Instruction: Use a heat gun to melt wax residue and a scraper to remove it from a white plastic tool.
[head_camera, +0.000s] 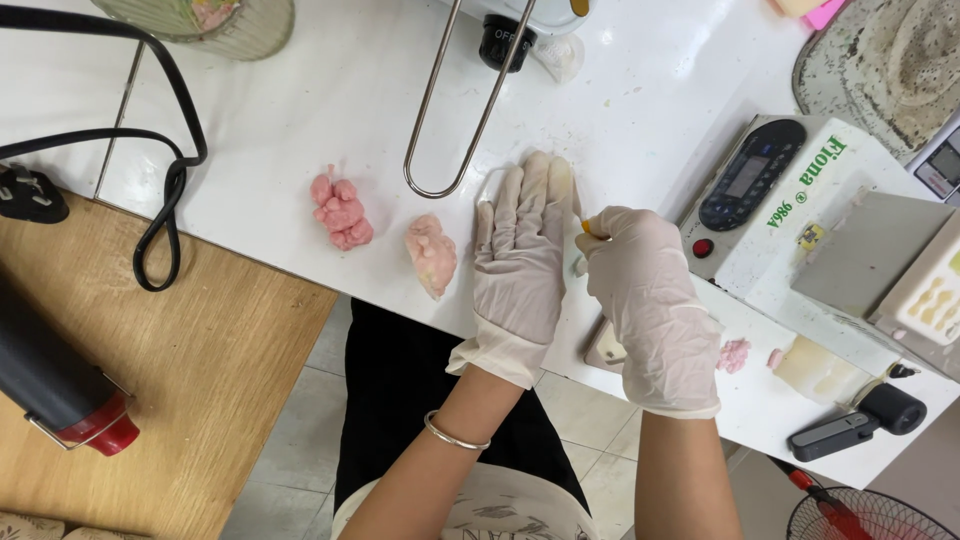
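While I watch from the head camera, my left hand (522, 240) in a pale glove lies flat and released, fingers together, pressing on a thin clear sheet (490, 185) on the white table (330, 100); what is under the palm I cannot tell. Touching it on its right side, my right hand (648, 295), also gloved, is clenched around a small tool with an orange tip (586, 227), and this tip meets the edge of the left fingers. Just below the right wrist a flat beige object (603, 348) shows a little from under the hand. To the left of the left hand, near but not touching, lies a pale pink moulded figure (432, 254), and a little more to the left a darker pink moulded figure (341, 212). To the right of the right hand, close to the table edge, there are small pink bits (735, 354) and a cream block (815, 368), then a black handle tool (850, 425). Beyond the right hand stands a white scale (775, 195) with a dark display. Beyond the left fingers a bent metal loop (455, 120) reaches over the table. Far to the left, a black cable (165, 190) hangs onto the wooden table (200, 370), where a black and red heat gun (55, 390) rests.
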